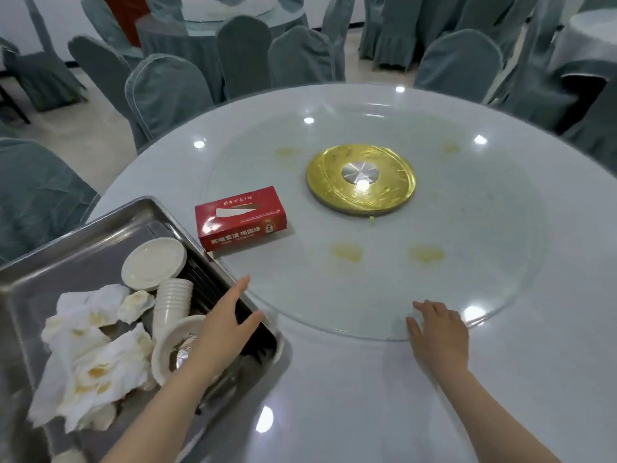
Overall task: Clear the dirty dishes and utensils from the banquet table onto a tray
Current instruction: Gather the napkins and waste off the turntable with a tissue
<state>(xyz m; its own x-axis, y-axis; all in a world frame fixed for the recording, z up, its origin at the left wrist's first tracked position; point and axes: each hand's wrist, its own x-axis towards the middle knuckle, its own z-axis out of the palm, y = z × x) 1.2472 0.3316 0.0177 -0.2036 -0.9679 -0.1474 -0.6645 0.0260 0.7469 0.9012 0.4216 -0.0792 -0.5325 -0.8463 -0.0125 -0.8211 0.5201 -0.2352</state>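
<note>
Dishes from our banquet table (350, 396) now sit on the steel tray (83, 235) at its near left edge: a small white plate (152, 264), a stack of white cups (172, 304), a bowl (173, 349) with foil in it, dark chopsticks along the tray's right side, and stained crumpled napkins (90, 355). Our left hand (223, 325) hovers over the tray's right rim, fingers straight and spread, holding nothing. Our right hand (437, 332) rests flat on the near edge of the glass turntable (467, 262), fingers relaxed and open, gripping nothing. We judge the clearing almost finished; only a red tissue box (242, 217) and yellow smears are visible on the glass around the gold hub (362, 178). Next, we likely turn the glass to check the far side, or lift the loaded tray with both hands, keeping it level.
</note>
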